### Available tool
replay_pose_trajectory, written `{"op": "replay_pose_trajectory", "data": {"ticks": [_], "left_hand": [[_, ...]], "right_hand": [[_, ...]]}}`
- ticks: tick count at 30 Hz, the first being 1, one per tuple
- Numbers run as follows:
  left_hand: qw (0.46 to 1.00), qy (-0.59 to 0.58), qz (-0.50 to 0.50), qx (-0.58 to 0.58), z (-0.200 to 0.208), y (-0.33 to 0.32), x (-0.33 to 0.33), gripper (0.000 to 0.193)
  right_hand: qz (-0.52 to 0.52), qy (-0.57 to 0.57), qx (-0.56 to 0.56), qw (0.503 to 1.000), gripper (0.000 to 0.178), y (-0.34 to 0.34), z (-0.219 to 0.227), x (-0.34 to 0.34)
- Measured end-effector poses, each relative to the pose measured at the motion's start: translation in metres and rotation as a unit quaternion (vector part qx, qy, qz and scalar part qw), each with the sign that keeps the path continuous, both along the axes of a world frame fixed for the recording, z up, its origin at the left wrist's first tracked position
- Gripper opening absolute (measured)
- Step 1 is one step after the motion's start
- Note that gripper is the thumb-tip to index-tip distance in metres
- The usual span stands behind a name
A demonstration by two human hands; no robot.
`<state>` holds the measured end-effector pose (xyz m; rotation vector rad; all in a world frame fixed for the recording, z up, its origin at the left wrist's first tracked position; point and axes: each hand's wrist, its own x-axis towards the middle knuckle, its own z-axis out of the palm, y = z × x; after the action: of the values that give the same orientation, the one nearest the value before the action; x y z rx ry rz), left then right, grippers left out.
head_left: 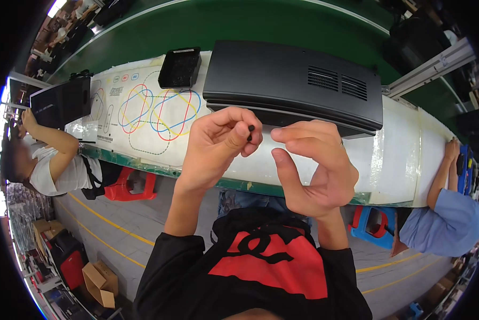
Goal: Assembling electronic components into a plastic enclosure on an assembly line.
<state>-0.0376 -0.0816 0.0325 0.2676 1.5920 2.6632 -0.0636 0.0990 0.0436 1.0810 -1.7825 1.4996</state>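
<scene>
Between the thumb and fingers of my left hand (212,146) is a small black part (251,128) with a rounded end, too small to name more exactly. My right hand (322,173) is held up beside it, thumb and fingertips apart, and nothing shows between them. Both hands are raised above the near side of the worktable. Just beyond them lies a large black metal casing (271,69) with slotted vents near its right end. Its long front edge is partly hidden behind my fingers.
A shallow black tray (178,85) stands left of the casing on the white, printed table covering (143,140). Farther left, a person (58,165) handles a black panel (63,102). Another person (442,224) in blue works at the right, near a blue stool (375,226).
</scene>
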Motion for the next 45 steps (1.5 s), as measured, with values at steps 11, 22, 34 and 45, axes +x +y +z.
{"op": "replay_pose_trajectory", "data": {"ticks": [11,22,34,45], "left_hand": [[0.996,-0.046,-0.069,0.016,-0.008,0.023,-0.009,0.013],[0.995,-0.081,-0.036,-0.051,-0.029,0.044,-0.027,0.016],[0.984,-0.172,-0.053,-0.018,-0.068,0.040,-0.008,0.017],[0.984,-0.172,-0.044,-0.029,-0.073,0.033,-0.005,0.019]], "right_hand": [[-0.025,0.011,0.057,0.998,0.033,0.020,-0.002,-0.008],[-0.236,-0.031,0.203,0.950,0.025,0.112,0.006,-0.094],[-0.182,-0.106,0.301,0.930,0.030,0.162,0.006,-0.170],[-0.123,-0.192,0.517,0.825,0.027,0.138,0.041,-0.195]]}}
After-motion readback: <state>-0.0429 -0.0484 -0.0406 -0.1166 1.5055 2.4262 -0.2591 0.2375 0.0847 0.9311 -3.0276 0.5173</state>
